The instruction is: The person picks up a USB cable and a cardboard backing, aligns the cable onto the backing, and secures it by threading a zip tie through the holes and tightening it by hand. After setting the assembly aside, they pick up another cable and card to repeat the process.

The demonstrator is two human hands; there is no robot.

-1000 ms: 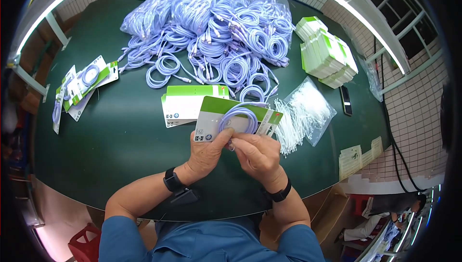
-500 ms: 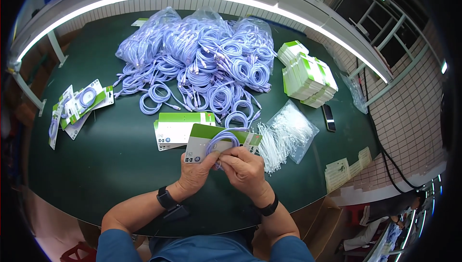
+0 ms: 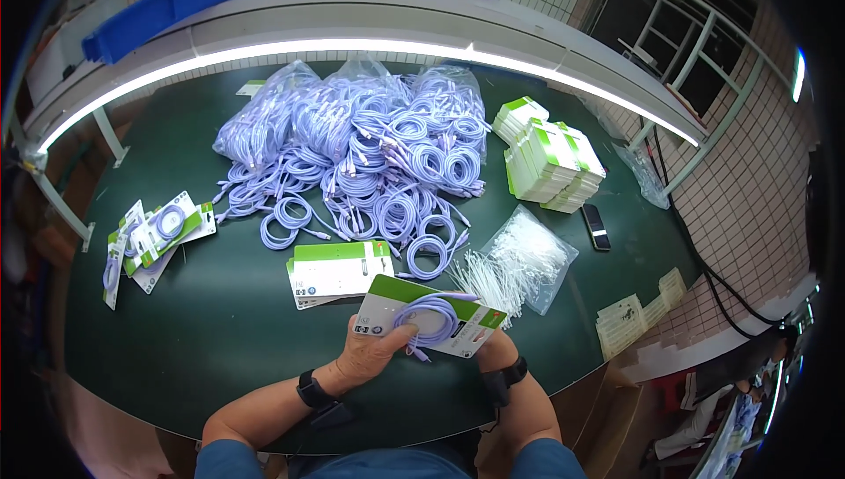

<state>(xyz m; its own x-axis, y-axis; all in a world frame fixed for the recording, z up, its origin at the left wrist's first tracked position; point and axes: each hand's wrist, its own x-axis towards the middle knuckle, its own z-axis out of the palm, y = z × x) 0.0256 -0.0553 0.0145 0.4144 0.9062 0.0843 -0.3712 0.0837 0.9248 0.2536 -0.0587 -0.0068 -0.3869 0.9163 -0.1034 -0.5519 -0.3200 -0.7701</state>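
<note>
Card: green and white, above the desk, between both hands; long axis slopes down rightward.
Cable coil: purple, against the card's face, one plug past its lower edge.
Left hand: nearer the coil, which I see its thumb pressing; fingers clamped on the card, forearm angled in from lower left.
Right hand: behind the card's right end; fingers hidden, so I can't tell their state.

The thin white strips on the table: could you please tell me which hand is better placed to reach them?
Probably the right hand: it is nearer the white strips, though partly hidden behind the card. The left hand is farther away and holds the coiled cable against the card.
</note>
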